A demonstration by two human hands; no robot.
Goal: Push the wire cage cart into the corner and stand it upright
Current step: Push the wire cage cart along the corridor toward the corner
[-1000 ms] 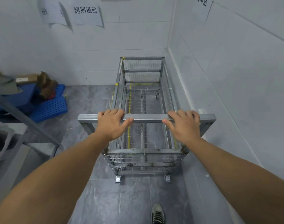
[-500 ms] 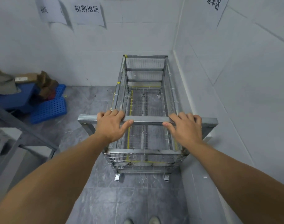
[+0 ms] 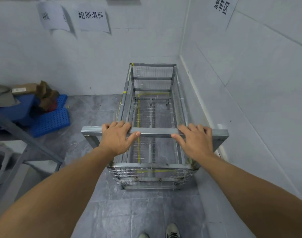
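On the handle bar [image 3: 155, 131] of the wire cage cart [image 3: 153, 117], the left hand [image 3: 116, 137] and right hand [image 3: 195, 140] lay palm-down, fingers [image 3: 125, 125] curled over it, arms extended.

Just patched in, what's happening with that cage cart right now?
A person has both hands on the handle bar of the wire cage cart: left hand and right hand, fingers wrapped over the bar. The cart lies alongside the right wall, its far end at the back wall in the corner. It is empty and not yet stood upright.
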